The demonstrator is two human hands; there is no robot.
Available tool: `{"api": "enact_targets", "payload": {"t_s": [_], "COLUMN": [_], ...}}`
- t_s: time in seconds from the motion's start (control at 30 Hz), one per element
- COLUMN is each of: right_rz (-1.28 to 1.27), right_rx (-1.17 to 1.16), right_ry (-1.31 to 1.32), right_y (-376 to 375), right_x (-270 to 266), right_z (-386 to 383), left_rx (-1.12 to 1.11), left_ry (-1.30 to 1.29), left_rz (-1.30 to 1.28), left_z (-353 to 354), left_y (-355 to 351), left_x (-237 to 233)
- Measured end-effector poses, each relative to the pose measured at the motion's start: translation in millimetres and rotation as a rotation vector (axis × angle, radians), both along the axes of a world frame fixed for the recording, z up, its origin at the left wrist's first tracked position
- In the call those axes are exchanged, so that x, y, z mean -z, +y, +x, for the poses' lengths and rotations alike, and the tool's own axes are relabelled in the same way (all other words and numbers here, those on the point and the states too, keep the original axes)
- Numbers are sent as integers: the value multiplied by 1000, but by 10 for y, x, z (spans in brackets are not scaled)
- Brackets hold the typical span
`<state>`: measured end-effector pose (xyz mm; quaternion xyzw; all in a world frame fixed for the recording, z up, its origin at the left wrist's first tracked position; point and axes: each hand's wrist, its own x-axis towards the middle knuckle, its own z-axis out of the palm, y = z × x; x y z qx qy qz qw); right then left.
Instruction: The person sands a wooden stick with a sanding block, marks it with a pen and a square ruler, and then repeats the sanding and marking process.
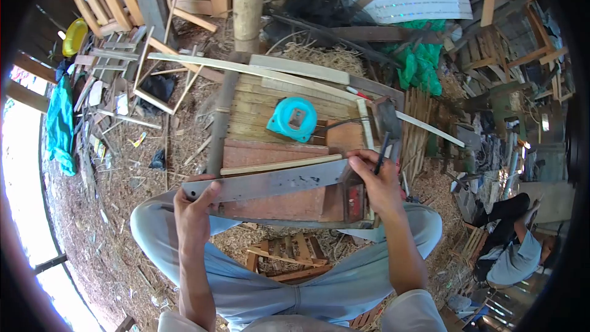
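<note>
A flat metal blade (276, 187) lies level across the low wooden bench (246, 92), above reddish boards (276, 203). My left hand (195, 215) grips its left end, thumb on top. My right hand (380, 187) pinches its right end and also has a dark pencil-like stick (383, 150) between its fingers. Along the blade's far edge runs a thin wooden strip (279, 165). Beyond it sits a turquoise tape measure (293, 118). A dark block-like tool (354, 200) stands near my right hand.
A long pale strip (270, 75) crosses the bench's far side and sticks out right. Wooden frames (157, 95) lie on the floor at left, green plastic (421, 55) at the upper right. Another person (516, 261) sits at the lower right. Wooden pieces (292, 255) lie between my legs.
</note>
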<state>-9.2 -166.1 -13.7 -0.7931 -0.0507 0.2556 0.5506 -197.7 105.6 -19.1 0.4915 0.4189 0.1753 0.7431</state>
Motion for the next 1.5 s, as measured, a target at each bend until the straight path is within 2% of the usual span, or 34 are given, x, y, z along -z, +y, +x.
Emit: {"api": "enact_targets", "payload": {"t_s": [0.1, 0.2, 0.23, 0.33, 0.6, 0.7, 0.77, 0.87, 1.07, 1.5], "right_rz": [-49, 6, -15, -6, -11, -67, -135, -72, -70, -95], "right_rx": [50, 91, 97, 88, 93, 96, 18, -1, -22, -76], "right_ry": [-15, 21, 8, 31, -21, -11, -83, -52, -16, -80], "right_y": [-41, -38, -30, -81, 5, 38, 65, -3, 29, 34], "right_x": [33, 74, 78, 175, 114, 16, -93, 50, -5, 52], "right_z": [-20, -32, -25, 18, 24, 39, 37, 62, 75, 134], "left_rx": [36, 40, 43, 35, 37, 60, 47, 12, -43, -45], "left_ry": [65, 125, 58, 75, 115, 123, 139, 74, 47, 6], "left_rz": [51, 96, 71, 90, 134, 138, 156, 116, 64, 18], "left_z": [-18, 3, 6, 38, 70, 76, 66, 87, 93, 103], "left_y": [-9, -29, -27, -20, 21, 29, 23, -6, -24, -13], "left_x": [39, 11, 9, -30, 25, 36, 88, 67, 109, 117]}}
